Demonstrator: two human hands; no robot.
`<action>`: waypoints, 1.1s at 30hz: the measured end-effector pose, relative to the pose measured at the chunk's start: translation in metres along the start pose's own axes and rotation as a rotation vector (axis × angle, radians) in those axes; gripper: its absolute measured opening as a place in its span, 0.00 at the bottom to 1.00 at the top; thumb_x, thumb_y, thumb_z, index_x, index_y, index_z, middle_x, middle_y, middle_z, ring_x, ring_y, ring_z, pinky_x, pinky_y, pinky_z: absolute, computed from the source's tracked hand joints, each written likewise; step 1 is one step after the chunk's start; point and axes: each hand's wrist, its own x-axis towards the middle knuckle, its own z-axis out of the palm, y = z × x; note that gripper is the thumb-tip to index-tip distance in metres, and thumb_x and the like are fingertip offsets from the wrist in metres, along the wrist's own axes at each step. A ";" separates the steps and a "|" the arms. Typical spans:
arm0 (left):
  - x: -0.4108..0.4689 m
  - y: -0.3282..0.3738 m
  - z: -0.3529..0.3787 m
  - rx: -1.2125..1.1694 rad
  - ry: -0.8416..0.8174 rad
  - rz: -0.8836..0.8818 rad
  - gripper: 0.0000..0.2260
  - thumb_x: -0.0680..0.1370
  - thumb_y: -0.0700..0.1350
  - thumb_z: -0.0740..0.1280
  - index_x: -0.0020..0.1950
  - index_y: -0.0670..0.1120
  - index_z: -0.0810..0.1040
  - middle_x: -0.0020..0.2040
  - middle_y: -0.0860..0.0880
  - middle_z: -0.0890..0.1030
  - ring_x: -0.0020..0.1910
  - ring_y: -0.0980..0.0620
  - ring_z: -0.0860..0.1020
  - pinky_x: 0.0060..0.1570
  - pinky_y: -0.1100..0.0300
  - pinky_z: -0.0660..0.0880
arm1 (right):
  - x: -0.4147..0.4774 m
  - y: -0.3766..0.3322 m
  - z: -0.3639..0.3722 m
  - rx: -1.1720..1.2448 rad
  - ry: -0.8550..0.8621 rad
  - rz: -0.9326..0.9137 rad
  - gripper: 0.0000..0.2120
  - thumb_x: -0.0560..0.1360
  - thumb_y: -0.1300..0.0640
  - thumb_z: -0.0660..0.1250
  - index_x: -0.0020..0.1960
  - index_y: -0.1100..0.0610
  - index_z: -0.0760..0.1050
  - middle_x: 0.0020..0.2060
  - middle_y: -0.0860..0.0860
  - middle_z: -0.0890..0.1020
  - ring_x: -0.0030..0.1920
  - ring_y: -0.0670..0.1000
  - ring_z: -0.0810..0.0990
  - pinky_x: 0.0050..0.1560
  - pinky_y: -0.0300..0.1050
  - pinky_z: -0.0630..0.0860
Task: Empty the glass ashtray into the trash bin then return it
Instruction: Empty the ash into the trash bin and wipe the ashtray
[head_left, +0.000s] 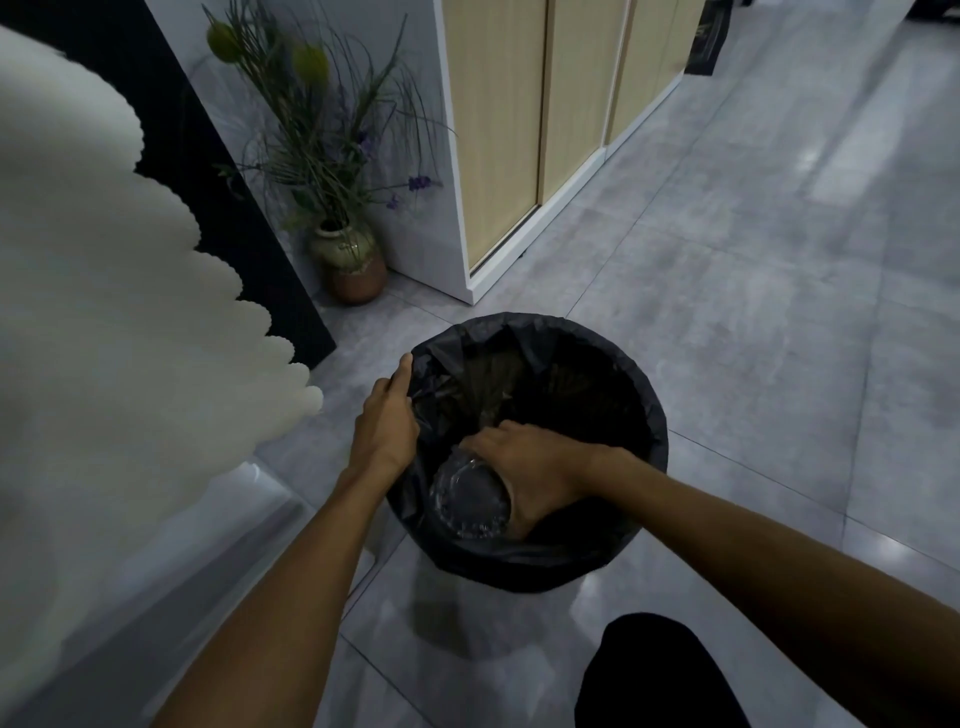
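The trash bin (644, 415) stands on the grey tiled floor (753, 291), lined with a black bag (457, 338) whose edge is folded over the rim all round. All positions below are given relative to this bin.

The left hand (387, 415) rests on the near-left part of the rim. Its fingers (404, 370) are closed over the folded bag edge, gripping rim and liner together, with the thumb side lying along the outside.

The right hand (530, 462) is inside the bin mouth, just below rim level, at the near side. It holds the glass ashtray (467, 499), which is turned on its side so that its round base faces the camera and its open face points away and down into the bin. The right fingers wrap over the far edge of the ashtray and are partly hidden behind it; the grip is closed on the glass. The ashtray sits just beside the near-left inner wall of the liner; contact with the liner cannot be confirmed.

The bin interior is dark and its contents cannot be made out.

Beyond the bin, to the far left, a ceramic vase (350, 260) with grasses and purple flowers stands on the floor against a white wall corner. A cabinet (498, 130) with pale wooden doors stands directly behind the bin. A white scalloped cloth (104, 312) fills the left side.
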 end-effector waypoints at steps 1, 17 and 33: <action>0.000 -0.001 -0.001 0.014 -0.011 0.006 0.30 0.86 0.39 0.57 0.85 0.56 0.52 0.68 0.41 0.72 0.62 0.41 0.76 0.65 0.48 0.72 | 0.001 -0.004 0.003 -0.014 -0.032 -0.025 0.56 0.58 0.35 0.81 0.78 0.51 0.61 0.70 0.49 0.72 0.65 0.53 0.70 0.68 0.50 0.70; -0.011 0.022 -0.014 0.249 0.197 0.360 0.23 0.85 0.54 0.61 0.78 0.46 0.69 0.74 0.42 0.71 0.72 0.42 0.71 0.72 0.40 0.68 | -0.021 0.016 -0.013 0.315 0.189 0.262 0.55 0.55 0.34 0.84 0.74 0.50 0.66 0.66 0.47 0.74 0.65 0.51 0.75 0.66 0.48 0.76; -0.016 0.058 -0.026 -0.663 -0.439 -0.073 0.21 0.74 0.37 0.78 0.61 0.46 0.73 0.55 0.39 0.83 0.50 0.44 0.86 0.46 0.42 0.86 | -0.028 0.007 -0.022 0.841 0.375 0.194 0.50 0.63 0.55 0.87 0.74 0.44 0.59 0.69 0.53 0.71 0.64 0.53 0.80 0.61 0.49 0.82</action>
